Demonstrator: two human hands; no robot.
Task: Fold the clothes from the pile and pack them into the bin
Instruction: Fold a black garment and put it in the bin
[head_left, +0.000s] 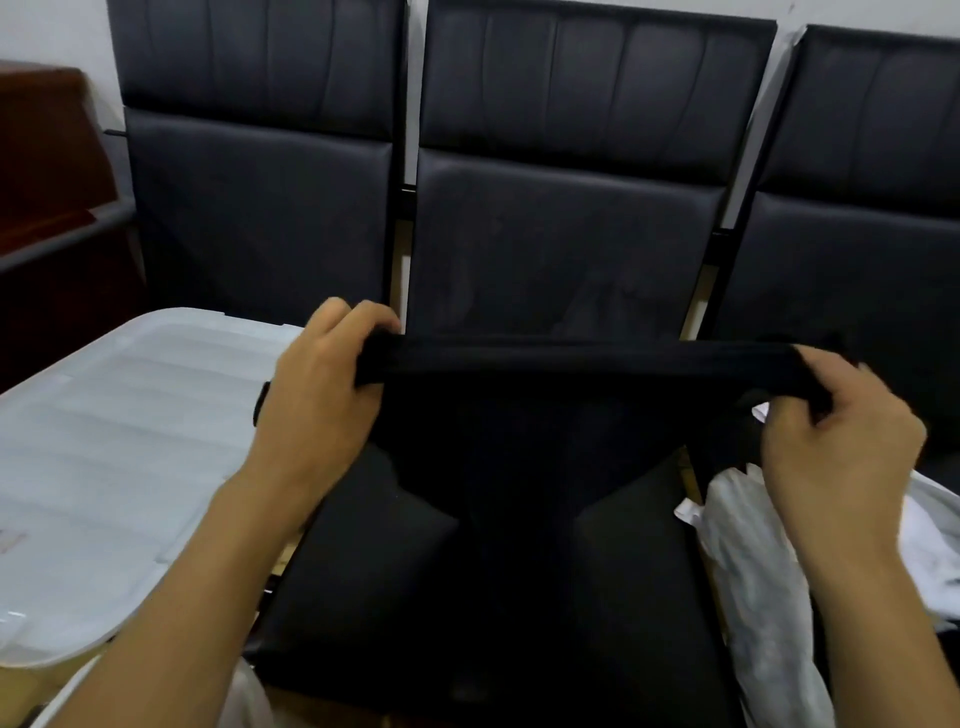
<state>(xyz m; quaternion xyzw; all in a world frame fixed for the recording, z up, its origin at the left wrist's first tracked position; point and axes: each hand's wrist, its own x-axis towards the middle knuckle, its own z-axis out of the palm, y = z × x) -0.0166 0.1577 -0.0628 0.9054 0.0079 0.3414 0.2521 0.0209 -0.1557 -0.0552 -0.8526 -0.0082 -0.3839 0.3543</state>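
Black chair seats (363, 571), black garment (571, 364) stretched between left hand (322, 384), right hand (841, 431)

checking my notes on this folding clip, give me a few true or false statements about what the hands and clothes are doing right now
1. Both hands grip the black garment. True: the left hand and the right hand each hold one end.
2. The garment lies folded flat on the seat. False: it is stretched between the hands, its lower part hanging.
3. The white bin lid is at the left. True.
4. The right hand holds the white clothes. False: they lie beside it.
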